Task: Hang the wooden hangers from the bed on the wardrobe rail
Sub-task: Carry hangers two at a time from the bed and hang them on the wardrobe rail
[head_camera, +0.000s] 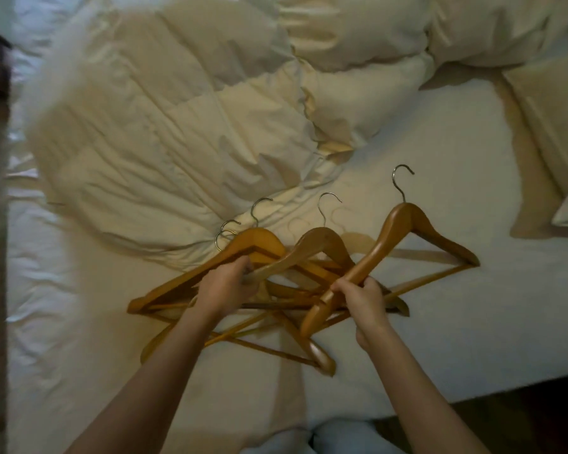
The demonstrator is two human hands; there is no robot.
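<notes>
The right hand [361, 299] is clenched around the lower arm of one wooden hanger [404, 231], tilting it up so its metal hook [402, 181] points toward the far side of the bed [456, 322]. The left hand [230, 286] grasps the arm of a second hanger [318, 247], which is lifted over a pile of hangers [191, 283] lying crossed on the sheet near the bed's near edge. Several hooks of that pile touch the hem of a rumpled cream duvet [164, 126] that covers the far left part of the bed. A pillow [551, 103] lies at the right edge.
</notes>
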